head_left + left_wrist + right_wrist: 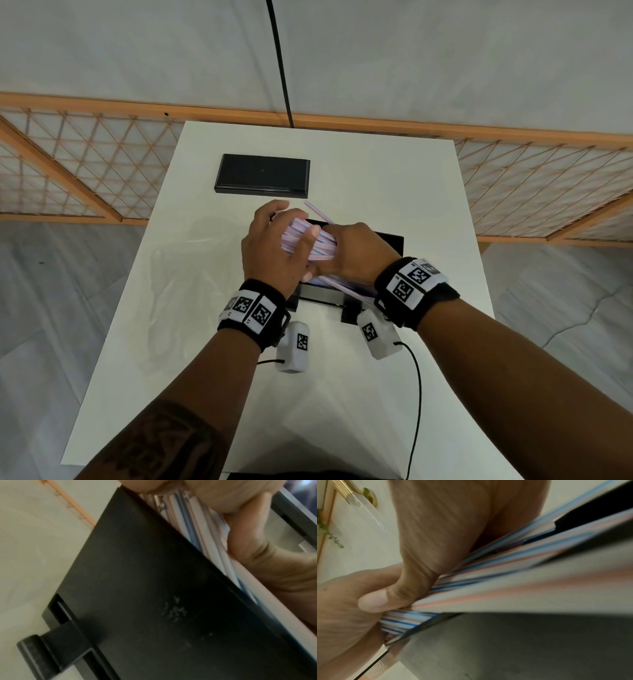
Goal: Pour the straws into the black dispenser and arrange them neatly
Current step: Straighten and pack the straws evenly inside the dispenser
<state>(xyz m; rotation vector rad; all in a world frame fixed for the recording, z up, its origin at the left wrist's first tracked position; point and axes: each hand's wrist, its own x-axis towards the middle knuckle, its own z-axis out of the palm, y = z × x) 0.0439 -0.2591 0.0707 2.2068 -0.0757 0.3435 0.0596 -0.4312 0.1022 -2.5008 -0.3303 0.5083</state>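
1 dispenser (pixel 387 245), 1 lid (pixel 263 175), approx. 20+ straws (pixel 318 245)

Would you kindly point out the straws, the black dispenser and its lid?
straws (pixel 310 241): head view, middle of the bundle between the hands.
black dispenser (pixel 390 241): head view, right rim.
lid (pixel 262 174): head view, centre of its top.

No legible text — only coded markers

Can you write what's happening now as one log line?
step: arranging | left hand: grips straws | right hand: grips straws | straws: over dispenser | lid: on table
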